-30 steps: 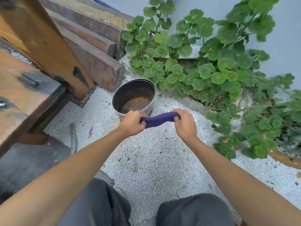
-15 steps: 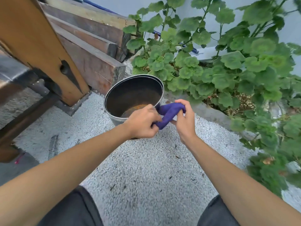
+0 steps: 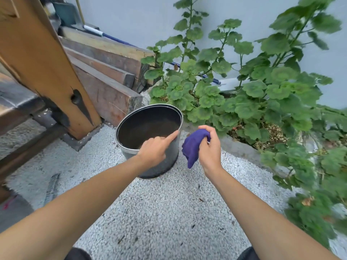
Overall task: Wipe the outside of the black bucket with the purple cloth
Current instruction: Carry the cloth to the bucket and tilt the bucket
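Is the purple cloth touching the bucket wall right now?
No: the purple cloth hangs bunched in the right hand, with a gap of gravel showing between it and the black bucket.

Ground: pale gravel (image 3: 169,212). Bearing black bucket (image 3: 150,158) just left of the cloth-gripping hand (image 3: 209,149); stacked timber beams (image 3: 105,87) beyond, farther left.

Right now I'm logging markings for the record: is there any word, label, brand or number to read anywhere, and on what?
None can be read.
black bucket: no label or print on the wall that faces the camera.
purple cloth: plain, no tag showing.
wooden beams: only grain and stains.
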Demonstrator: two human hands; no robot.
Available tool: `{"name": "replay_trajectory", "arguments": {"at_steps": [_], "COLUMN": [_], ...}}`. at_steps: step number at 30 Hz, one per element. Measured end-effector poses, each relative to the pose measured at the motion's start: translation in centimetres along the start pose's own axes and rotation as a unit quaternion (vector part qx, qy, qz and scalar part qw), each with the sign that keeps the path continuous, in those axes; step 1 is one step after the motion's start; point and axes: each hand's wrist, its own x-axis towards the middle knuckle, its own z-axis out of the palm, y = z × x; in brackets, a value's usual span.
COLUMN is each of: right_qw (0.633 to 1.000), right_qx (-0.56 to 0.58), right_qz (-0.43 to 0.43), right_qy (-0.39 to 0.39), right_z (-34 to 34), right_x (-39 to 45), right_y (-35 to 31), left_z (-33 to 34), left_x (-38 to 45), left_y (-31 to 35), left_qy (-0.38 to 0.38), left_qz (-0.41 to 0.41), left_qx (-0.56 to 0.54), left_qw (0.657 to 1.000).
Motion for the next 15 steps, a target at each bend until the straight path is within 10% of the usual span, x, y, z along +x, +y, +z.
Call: {"name": "replay_trajectory", "arguments": {"at_steps": [7, 15], "right_qw": [0.999, 0.988], "right_qx": [0.003, 0.004], "right_qz": [-0.048, -0.118], "right_qy": [-0.022, -0.104], "right_z": [-1.4, -1.6], "right_x": [-0.8, -2.1], "right_y": [-1.9, -3.6], "left_z": [-5.5, -4.9], "left_x": [-0.9, -4.0], "left_y": [-1.9, -3.9], "left_qy": [0.114, 0.036], "left_qz": [-0.098, -0.132], "left_qx": [-0.121, -0.261], "left_qw": [0.981, 0.956]}}
